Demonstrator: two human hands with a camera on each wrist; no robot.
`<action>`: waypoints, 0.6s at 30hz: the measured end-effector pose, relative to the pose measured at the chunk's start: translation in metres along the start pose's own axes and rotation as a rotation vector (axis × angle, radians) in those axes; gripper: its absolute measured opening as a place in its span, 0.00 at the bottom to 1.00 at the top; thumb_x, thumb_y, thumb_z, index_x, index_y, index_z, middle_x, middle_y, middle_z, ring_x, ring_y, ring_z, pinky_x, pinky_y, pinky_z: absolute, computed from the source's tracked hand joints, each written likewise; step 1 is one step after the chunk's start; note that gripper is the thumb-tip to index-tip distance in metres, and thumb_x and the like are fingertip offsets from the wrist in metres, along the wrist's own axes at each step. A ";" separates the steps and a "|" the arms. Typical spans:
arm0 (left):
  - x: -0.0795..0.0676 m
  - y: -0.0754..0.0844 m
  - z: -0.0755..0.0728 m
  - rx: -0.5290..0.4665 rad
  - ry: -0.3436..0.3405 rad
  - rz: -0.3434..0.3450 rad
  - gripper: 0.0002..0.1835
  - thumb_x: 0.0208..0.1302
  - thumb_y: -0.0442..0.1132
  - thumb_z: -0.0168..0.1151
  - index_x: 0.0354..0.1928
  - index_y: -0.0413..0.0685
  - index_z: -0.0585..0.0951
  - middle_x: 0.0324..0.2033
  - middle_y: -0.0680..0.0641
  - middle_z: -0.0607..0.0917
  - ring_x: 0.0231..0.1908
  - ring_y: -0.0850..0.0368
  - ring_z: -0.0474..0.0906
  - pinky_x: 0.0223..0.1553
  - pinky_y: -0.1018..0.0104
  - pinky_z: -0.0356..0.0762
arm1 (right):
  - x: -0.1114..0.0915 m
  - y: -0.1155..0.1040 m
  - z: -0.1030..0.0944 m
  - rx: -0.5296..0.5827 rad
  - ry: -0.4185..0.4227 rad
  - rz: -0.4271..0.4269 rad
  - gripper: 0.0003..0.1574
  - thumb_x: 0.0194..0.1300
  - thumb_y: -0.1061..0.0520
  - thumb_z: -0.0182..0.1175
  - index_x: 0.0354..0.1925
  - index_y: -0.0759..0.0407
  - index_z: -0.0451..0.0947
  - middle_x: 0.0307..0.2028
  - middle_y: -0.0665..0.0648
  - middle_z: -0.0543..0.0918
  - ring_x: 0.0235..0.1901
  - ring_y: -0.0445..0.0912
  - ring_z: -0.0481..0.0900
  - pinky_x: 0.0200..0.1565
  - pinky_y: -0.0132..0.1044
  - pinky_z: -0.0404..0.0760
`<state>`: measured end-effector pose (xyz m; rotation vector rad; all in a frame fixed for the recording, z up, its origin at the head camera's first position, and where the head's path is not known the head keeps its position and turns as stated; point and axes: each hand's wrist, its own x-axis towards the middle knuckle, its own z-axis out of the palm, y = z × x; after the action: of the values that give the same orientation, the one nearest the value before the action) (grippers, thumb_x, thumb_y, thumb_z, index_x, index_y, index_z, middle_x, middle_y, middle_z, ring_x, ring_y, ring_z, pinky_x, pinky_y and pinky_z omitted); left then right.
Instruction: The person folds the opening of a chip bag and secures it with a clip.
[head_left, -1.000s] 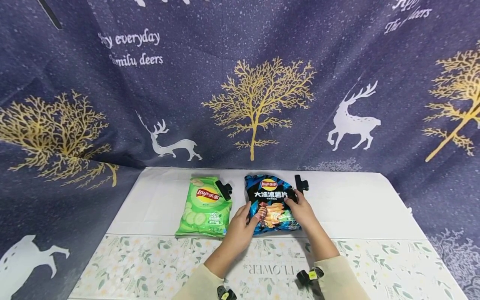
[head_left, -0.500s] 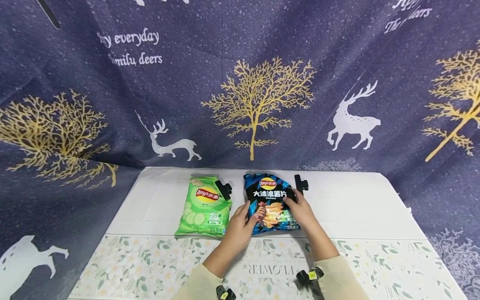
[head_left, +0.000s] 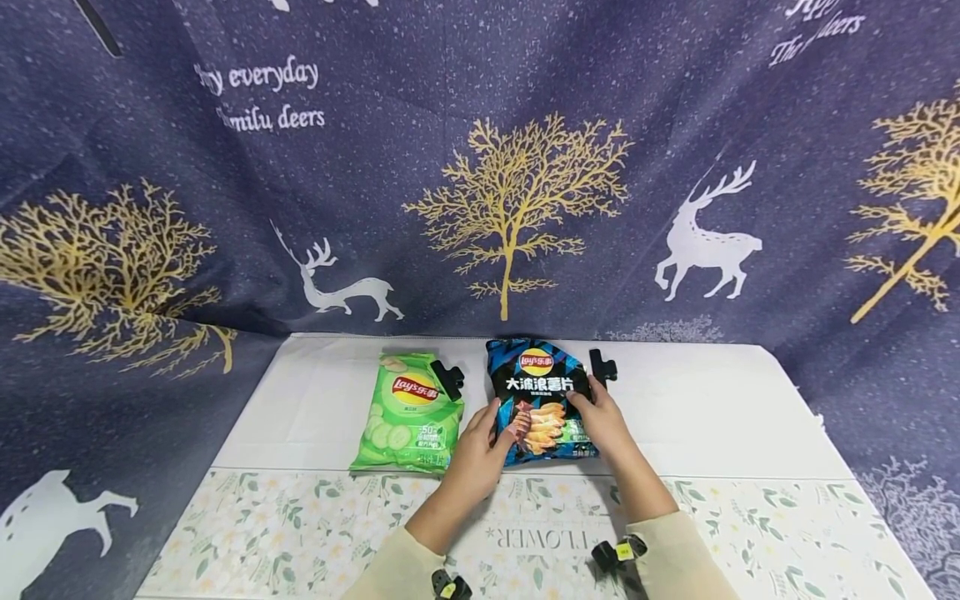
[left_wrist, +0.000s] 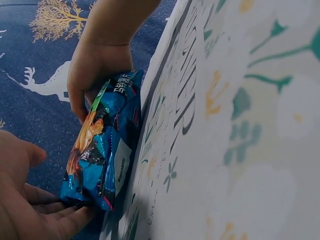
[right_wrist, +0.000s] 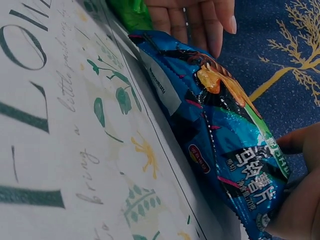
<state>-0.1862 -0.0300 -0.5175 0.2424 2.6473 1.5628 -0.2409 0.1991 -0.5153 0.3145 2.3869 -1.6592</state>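
A blue-and-black bag of potato chips (head_left: 538, 408) lies between my two hands in the head view. My right hand (head_left: 602, 415) grips its right edge, thumb over the front; the right wrist view shows this hand (right_wrist: 300, 185) at the lower corner. At the left edge rests my left hand (head_left: 480, 450). Its fingers (left_wrist: 62, 217) extend fairly straight against the bag's end in the left wrist view, with the thumb raised apart. A black clip (head_left: 602, 367) sits beside the bag's upper right; whether they touch is hard to tell.
To the left stands a green bag of chips (head_left: 411, 421), a second black clip (head_left: 447, 381) at its upper right corner. The white table (head_left: 705, 408) carries a flowered mat (head_left: 285, 533) along its front. A dark blue curtain (head_left: 450, 167) with deer and trees hangs behind.
The blue bag's top edge has shifted slightly back and up, and its front edge has also moved a little away from the mat. Both hands stay almost in place.
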 end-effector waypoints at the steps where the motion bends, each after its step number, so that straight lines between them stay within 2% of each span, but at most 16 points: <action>1: 0.000 0.000 0.000 0.004 0.002 -0.001 0.34 0.78 0.52 0.51 0.79 0.48 0.58 0.75 0.42 0.64 0.68 0.43 0.73 0.66 0.52 0.74 | 0.000 0.000 0.000 0.006 0.000 -0.003 0.49 0.77 0.45 0.48 0.81 0.59 0.35 0.80 0.70 0.43 0.79 0.68 0.42 0.76 0.65 0.47; 12: 0.001 0.001 -0.001 0.006 0.018 -0.004 0.35 0.77 0.53 0.51 0.80 0.51 0.57 0.77 0.42 0.63 0.69 0.41 0.71 0.71 0.46 0.67 | 0.001 -0.002 0.001 0.049 0.022 -0.062 0.48 0.77 0.47 0.50 0.82 0.58 0.38 0.80 0.68 0.46 0.79 0.65 0.45 0.77 0.61 0.48; 18: 0.002 0.002 -0.003 0.031 0.039 0.004 0.35 0.77 0.53 0.52 0.80 0.51 0.57 0.77 0.41 0.63 0.75 0.40 0.61 0.74 0.42 0.60 | -0.001 -0.003 0.002 0.063 0.024 -0.086 0.47 0.77 0.47 0.50 0.82 0.56 0.40 0.80 0.66 0.49 0.79 0.62 0.47 0.78 0.58 0.48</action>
<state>-0.1878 -0.0310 -0.5144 0.2209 2.7040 1.5442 -0.2412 0.1960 -0.5127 0.2469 2.4003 -1.7810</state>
